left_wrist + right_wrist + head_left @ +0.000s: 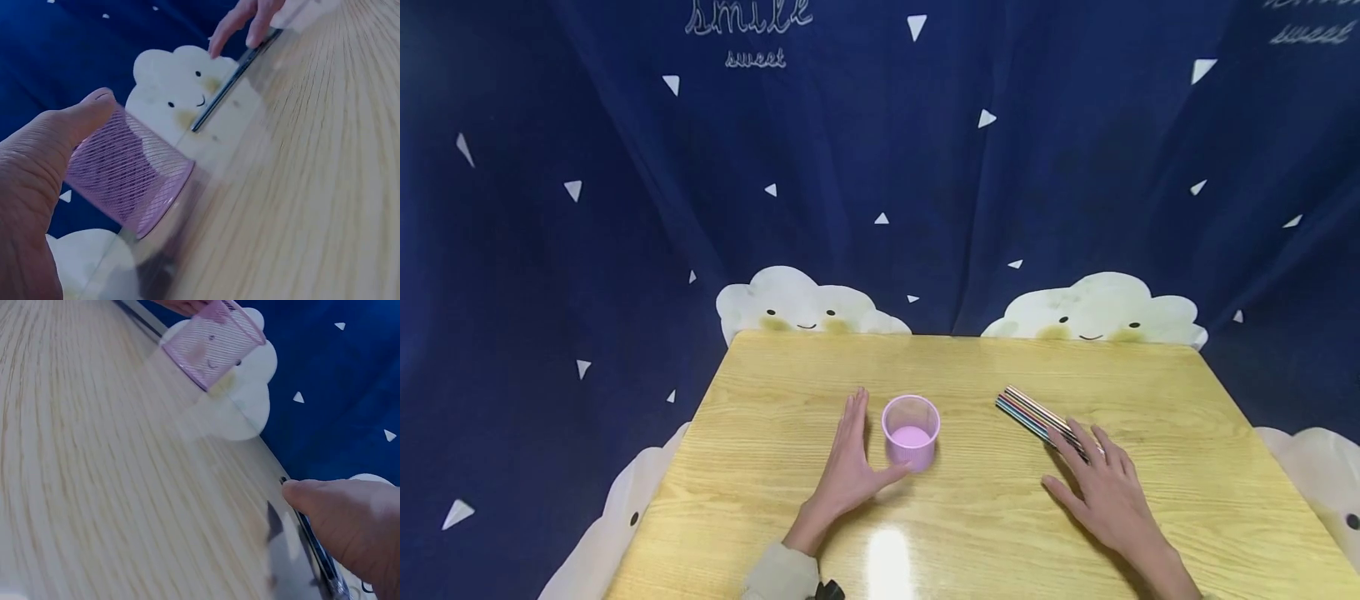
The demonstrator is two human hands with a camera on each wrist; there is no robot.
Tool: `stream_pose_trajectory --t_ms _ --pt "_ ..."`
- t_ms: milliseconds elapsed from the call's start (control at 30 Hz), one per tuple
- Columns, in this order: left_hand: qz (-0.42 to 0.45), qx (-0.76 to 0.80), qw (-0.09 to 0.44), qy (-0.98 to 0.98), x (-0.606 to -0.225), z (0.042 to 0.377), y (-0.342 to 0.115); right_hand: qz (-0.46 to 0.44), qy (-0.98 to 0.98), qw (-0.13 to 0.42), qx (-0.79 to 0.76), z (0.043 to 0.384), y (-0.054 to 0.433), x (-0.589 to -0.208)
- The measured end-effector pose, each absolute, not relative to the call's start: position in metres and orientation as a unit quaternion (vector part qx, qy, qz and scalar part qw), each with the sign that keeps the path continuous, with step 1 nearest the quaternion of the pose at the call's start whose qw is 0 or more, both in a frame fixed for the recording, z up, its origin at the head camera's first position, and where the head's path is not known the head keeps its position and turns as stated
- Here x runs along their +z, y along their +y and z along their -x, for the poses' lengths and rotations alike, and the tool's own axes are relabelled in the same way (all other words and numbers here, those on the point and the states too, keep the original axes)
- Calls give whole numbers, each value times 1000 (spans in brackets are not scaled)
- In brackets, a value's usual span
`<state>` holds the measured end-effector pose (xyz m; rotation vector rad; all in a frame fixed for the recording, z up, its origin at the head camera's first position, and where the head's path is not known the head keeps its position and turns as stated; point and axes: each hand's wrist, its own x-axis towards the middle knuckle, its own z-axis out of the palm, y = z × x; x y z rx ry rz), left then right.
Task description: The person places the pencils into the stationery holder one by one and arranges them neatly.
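A pink mesh pen holder stands upright on the table, left of its middle; from above, its inside shows bare. My left hand is at its left side, fingers straight and thumb spread in front of it. In the left wrist view, the thumb lies by the holder's rim; whether it touches cannot be told. To the right lies a bundle of thin coloured pencils, side by side and slanting. Over their near end my right hand reaches with loosely spread fingers, which hide part of the pencils.
The light wooden table has its far edge against a dark blue curtain with white triangles and cloud shapes. Wood surface lies between the pen holder and the pencils. A bright reflection shows near the front.
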<state>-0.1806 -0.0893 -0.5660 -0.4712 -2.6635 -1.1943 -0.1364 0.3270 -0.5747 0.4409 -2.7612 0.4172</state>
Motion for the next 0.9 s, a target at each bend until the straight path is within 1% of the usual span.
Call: stream_pose_trajectory --t_ms 200,400,600,900 --pt "150 -480 51 -863 -564 186 -71 -176 -960 162 144 143 315 -581" --pt "174 -563 57 -806 -566 196 -61 -189 -955 182 140 151 309 -583" --pt "175 -599 51 -780 -569 199 -58 -201 -950 199 129 159 305 -585" --pt "190 -628 53 -753 -573 204 -58 -204 -954 188 111 167 301 -586"
